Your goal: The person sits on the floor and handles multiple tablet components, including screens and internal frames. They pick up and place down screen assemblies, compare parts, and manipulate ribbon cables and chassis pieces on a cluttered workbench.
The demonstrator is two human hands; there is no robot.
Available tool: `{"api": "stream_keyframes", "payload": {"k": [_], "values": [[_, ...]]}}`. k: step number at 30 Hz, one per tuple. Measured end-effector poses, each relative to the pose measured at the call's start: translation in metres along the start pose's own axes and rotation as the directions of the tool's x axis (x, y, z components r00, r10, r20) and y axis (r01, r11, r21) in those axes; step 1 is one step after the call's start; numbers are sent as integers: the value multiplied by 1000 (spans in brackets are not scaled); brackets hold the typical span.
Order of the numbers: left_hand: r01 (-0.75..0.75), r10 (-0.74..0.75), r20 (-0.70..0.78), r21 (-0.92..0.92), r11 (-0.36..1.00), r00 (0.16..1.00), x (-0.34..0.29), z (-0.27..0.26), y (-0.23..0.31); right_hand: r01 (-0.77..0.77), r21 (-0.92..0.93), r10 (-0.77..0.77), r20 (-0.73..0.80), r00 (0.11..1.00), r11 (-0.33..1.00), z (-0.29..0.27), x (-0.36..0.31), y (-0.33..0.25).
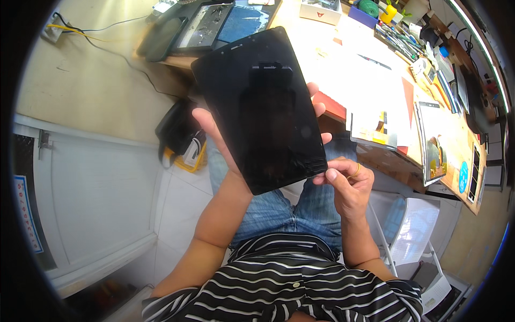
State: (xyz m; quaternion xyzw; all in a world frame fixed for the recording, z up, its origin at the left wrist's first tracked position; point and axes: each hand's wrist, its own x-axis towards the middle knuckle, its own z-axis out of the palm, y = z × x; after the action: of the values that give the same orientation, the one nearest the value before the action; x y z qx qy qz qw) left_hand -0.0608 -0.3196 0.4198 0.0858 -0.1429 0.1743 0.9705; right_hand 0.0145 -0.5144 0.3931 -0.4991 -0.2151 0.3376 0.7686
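Observation:
A black tablet [263,115] is held up over my lap, tilted, its dark glossy screen facing me. Behind it, my left hand [224,147] supports the tablet, with the thumb along the left edge and fingertips showing past the right edge. At the lower right corner, my right hand [351,185] pinches the tablet's edge between thumb and fingers. Crack-like lines mark the glass near that corner. The tablet's back and most of my left palm are hidden.
Beyond the tablet stands a wooden workbench [456,177] with many pens and tools [399,45], a white box [321,11] and a pale-screened device [432,142] at its edge. A white chair [413,231] is at right, a yellow basket [199,161] on the floor, a white cabinet [102,188] at left.

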Motion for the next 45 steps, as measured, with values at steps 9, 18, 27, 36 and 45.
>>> {"api": "stream_keyframes", "payload": {"k": [9, 18, 27, 36, 45], "values": [[-1, 0, -21, -49, 999, 1000, -1, -8, -2, -81, 34, 83, -59, 995, 996, 2, 1, -3], [0, 4, -36, 99, 995, 999, -5, -10, -9, -203, 3, 202, -110, 973, 979, 11, 13, -5], [-78, 78, -13, 16, 997, 997, 0, -12, -18, 330, -550, -443, -83, 893, 768, 29, 17, 4], [-178, 177, -86, -3, 984, 980, 3, -4, -27, 473, -777, -569, 185, 801, 415, 42, 4, -2], [-266, 267, -2, -66, 962, 964, 0, -13, -22, 504, -749, -478, 285, 831, 430, 45, -8, -7]]}}
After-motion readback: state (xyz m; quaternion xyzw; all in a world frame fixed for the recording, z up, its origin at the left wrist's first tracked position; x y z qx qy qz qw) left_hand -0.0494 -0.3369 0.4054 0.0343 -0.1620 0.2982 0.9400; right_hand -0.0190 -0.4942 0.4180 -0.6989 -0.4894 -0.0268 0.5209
